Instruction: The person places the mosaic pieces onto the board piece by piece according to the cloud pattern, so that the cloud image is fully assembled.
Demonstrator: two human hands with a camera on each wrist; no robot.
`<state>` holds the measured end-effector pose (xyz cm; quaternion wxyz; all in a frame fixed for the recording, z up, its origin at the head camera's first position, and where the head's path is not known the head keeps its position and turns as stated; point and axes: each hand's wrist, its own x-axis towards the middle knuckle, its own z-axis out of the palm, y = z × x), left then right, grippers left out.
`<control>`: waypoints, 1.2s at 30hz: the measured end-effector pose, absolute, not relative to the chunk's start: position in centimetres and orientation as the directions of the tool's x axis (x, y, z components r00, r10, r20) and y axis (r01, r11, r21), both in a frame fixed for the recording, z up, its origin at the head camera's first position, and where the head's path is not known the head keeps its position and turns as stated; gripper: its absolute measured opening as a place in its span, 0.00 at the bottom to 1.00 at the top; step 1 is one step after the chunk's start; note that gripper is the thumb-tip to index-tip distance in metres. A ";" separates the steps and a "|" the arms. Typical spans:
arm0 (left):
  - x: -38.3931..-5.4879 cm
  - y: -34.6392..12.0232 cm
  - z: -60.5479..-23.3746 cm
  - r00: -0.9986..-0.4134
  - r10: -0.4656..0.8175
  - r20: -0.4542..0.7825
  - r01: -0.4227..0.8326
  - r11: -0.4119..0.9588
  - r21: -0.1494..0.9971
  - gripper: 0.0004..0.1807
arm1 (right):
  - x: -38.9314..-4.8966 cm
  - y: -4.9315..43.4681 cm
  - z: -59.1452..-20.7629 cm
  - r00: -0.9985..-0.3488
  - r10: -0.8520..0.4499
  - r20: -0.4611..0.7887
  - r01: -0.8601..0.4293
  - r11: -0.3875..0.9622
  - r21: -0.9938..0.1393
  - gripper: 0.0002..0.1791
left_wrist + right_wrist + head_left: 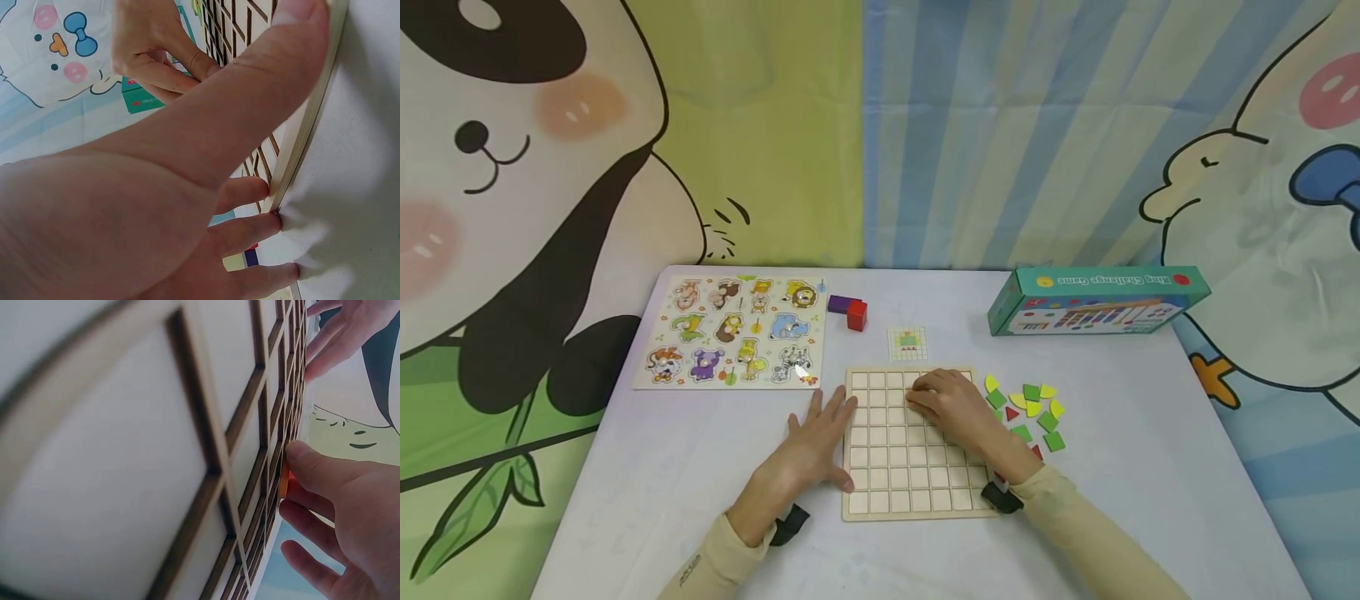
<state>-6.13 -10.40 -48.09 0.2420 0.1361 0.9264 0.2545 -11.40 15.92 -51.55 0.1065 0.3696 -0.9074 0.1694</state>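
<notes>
A wooden grid board [880, 500] with square cells lies on the table. My left hand [808, 446], fingers spread, touches its left edge; in the left wrist view the thumb [269, 69] rests along the frame. Over the upper middle cells, my right hand [958, 408] pinches a small orange-red piece [284, 479] between thumb and fingers, against the grid. Its full shape is hidden by the fingers. Right of the board are scattered loose green squares [1055, 441], yellow rounded pieces [1057, 408] and red triangles [1012, 413]. Behind the board sits a small pattern card [907, 342].
An animal puzzle board [730, 333] lies at the back left. Beside it are a red cube [857, 315] and a purple block [842, 304]. A green game box [1097, 302] stands at the back right, before a printed curtain [1000, 133].
</notes>
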 end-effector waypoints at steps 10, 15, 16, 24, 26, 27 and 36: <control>-6.2 -10.4 -48.1 -0.844 0.376 -0.382 0.135 0.838 0.528 0.70 | -11.1 16.1 -51.2 -0.707 -0.632 0.318 -0.706 0.657 -0.263 0.09; -6.3 -10.4 -48.1 -0.842 0.379 -0.384 0.137 0.839 0.526 0.70 | -11.2 16.3 -51.1 -0.726 -0.609 0.320 -0.687 0.663 -0.298 0.08; -6.3 -10.4 -48.1 -0.842 0.379 -0.384 0.137 0.839 0.526 0.70 | -11.2 16.4 -51.1 -0.728 -0.606 0.321 -0.685 0.663 -0.302 0.08; -6.3 -10.5 -48.2 -0.841 0.380 -0.384 0.139 0.840 0.525 0.70 | -11.1 16.5 -51.4 -0.709 -0.620 0.336 -0.704 0.649 -0.289 0.07; -6.2 -10.5 -48.2 -0.841 0.380 -0.384 0.139 0.839 0.526 0.70 | -11.1 16.4 -51.3 -0.707 -0.623 0.334 -0.706 0.650 -0.283 0.07; -6.3 -10.5 -48.2 -0.841 0.380 -0.384 0.139 0.838 0.527 0.70 | -11.0 16.4 -51.3 -0.709 -0.623 0.330 -0.704 0.651 -0.282 0.07; -6.4 -10.4 -48.2 -0.834 0.372 -0.407 0.127 0.848 0.515 0.70 | -10.5 16.4 -51.1 -0.728 -0.617 0.299 -0.685 0.670 -0.285 0.09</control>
